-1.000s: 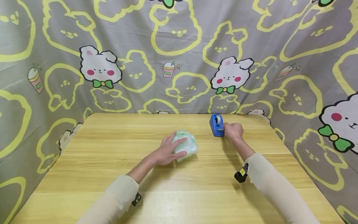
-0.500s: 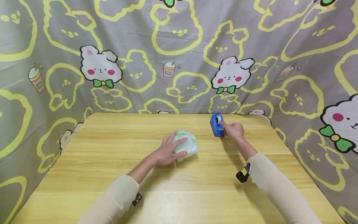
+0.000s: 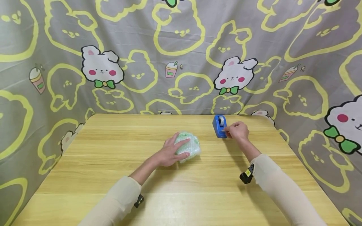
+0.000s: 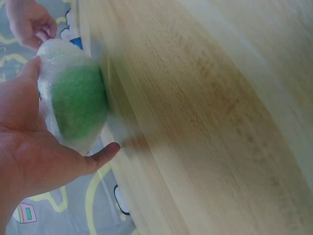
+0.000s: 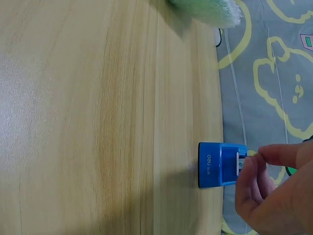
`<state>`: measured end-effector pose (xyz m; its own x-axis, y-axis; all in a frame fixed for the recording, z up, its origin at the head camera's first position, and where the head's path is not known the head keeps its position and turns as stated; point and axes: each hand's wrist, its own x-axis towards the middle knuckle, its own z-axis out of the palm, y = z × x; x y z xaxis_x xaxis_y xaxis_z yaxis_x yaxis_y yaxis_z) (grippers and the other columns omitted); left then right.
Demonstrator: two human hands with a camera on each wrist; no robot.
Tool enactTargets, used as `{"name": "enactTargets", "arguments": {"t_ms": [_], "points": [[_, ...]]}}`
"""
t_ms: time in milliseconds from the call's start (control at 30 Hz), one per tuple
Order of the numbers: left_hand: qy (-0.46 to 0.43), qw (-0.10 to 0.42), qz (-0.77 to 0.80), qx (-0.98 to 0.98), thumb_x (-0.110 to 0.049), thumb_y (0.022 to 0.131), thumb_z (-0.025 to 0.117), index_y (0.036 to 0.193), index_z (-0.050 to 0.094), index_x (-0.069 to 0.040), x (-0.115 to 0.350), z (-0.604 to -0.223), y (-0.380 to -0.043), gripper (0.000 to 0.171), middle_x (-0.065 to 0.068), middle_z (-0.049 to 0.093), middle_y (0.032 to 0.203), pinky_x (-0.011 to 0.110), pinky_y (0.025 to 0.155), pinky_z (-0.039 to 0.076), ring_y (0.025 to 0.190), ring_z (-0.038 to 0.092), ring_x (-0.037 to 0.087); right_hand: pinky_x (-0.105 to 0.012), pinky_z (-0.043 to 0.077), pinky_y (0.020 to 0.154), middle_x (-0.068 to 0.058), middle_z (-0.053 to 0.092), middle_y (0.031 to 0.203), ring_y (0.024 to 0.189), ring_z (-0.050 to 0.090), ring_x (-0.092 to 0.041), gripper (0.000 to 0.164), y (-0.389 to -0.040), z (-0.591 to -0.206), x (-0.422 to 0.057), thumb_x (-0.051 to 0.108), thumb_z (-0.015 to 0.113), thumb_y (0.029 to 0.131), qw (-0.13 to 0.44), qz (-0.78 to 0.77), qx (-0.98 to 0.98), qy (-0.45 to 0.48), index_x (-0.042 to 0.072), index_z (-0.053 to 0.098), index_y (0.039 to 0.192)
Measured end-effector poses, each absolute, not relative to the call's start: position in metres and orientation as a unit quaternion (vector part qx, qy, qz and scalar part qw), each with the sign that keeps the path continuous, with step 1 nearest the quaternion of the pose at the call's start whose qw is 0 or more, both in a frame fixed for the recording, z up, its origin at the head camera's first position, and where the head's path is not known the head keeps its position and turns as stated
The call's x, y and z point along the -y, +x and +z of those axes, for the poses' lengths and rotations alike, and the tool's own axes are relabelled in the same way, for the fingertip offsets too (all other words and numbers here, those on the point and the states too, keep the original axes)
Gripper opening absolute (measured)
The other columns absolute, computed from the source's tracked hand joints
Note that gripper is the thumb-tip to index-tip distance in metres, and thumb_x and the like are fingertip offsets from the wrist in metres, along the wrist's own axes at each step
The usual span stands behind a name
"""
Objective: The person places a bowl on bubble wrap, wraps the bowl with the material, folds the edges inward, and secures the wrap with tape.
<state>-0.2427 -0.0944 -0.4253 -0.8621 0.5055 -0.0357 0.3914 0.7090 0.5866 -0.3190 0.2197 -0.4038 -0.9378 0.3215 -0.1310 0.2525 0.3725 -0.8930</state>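
Note:
A green item in bubble wrap lies mid-table. My left hand rests on its left side, fingers spread over it and the thumb stretched out along the near side. In the left wrist view, the green item shows through the clear wrap beside my palm. A blue tape dispenser stands near the table's far edge, a roll of clear tape inside it. At the cutter end of the dispenser, my right hand pinches the tape end between thumb and forefinger.
The wood-grain table reaches back to a grey curtain with rabbit and cup prints, which also hangs along both sides. A black wrist camera sits below the right sleeve.
My right hand has shifted slightly right and its fingers now pinch at the dispenser's cutter end. The left hand and wrapped item have stayed in place.

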Motion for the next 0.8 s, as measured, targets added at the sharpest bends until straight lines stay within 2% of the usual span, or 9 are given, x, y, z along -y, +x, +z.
{"name": "enactTargets", "arguments": {"t_ms": [133,300,533,633,733,800], "points": [[0.245,0.094,0.295,-0.919,-0.047,0.103,0.054,0.158,0.037,-0.026,0.094,-0.425,-0.243,0.061,0.019,0.002,0.170,0.070,0.116,0.024,0.151,0.014,0.049,-0.036,0.062,0.079,-0.004,0.072,0.081,0.062,0.066,-0.006,0.027,-0.319,-0.403,-0.222,0.015,0.072,0.093,0.002,0.543,0.823,-0.168,-0.004,0.062,0.110],[0.246,0.095,0.295,-0.918,-0.047,0.103,0.054,0.158,0.037,-0.026,0.095,-0.425,-0.243,0.061,0.020,0.002,0.170,0.070,0.116,0.024,0.152,0.013,0.050,-0.035,0.062,0.080,0.002,0.070,0.072,0.062,0.066,-0.005,0.023,-0.322,-0.402,-0.223,0.016,0.072,0.094,-0.012,0.559,0.812,-0.166,-0.002,0.063,0.103],[0.244,0.101,0.295,-0.918,-0.047,0.103,0.054,0.158,0.037,-0.026,0.095,-0.426,-0.243,0.062,0.020,0.001,0.170,0.070,0.116,0.024,0.152,0.011,0.049,-0.035,0.062,0.078,0.004,0.069,0.065,0.058,0.066,-0.005,0.031,-0.326,-0.403,-0.227,0.013,0.074,0.092,-0.034,0.542,0.824,-0.160,-0.012,0.069,0.112],[0.245,0.099,0.295,-0.918,-0.047,0.103,0.054,0.158,0.038,-0.026,0.095,-0.426,-0.243,0.061,0.021,0.002,0.170,0.071,0.116,0.024,0.152,0.011,0.050,-0.035,0.062,0.078,0.004,0.070,0.064,0.058,0.066,-0.006,0.030,-0.328,-0.403,-0.230,0.012,0.074,0.092,-0.050,0.533,0.830,-0.155,-0.012,0.069,0.109],[0.245,0.098,0.295,-0.918,-0.047,0.103,0.054,0.158,0.038,-0.026,0.095,-0.426,-0.243,0.061,0.021,0.002,0.170,0.071,0.116,0.023,0.152,0.011,0.050,-0.036,0.061,0.081,0.003,0.070,0.066,0.062,0.067,-0.008,0.027,-0.331,-0.403,-0.233,0.012,0.074,0.092,-0.067,0.525,0.835,-0.150,-0.010,0.069,0.107],[0.245,0.099,0.293,-0.919,-0.047,0.103,0.054,0.158,0.037,-0.026,0.095,-0.426,-0.243,0.062,0.020,0.001,0.170,0.070,0.116,0.023,0.152,0.011,0.049,-0.040,0.060,0.087,0.000,0.072,0.073,0.070,0.070,-0.013,0.029,-0.331,-0.403,-0.233,0.013,0.071,0.094,-0.081,0.520,0.838,-0.141,-0.010,0.067,0.110]]}}
